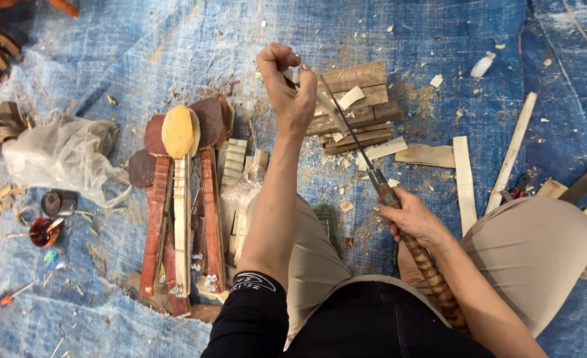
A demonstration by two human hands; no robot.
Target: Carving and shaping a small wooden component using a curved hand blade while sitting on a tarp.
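My left hand is raised over a blue tarp and pinches a small pale piece of wood. My right hand grips the ringed wooden handle of a long carving knife. Its thin blade slants up to the left and meets the small piece just below my left fingers. Under both lies a block of stacked wooden slats with pale shavings on it.
Several unfinished toy instruments, red, brown and pale, lie in a bundle at left. A crumpled plastic bag and small paint pots sit further left. Pale wood strips and chips lie at right. My knees frame the bottom.
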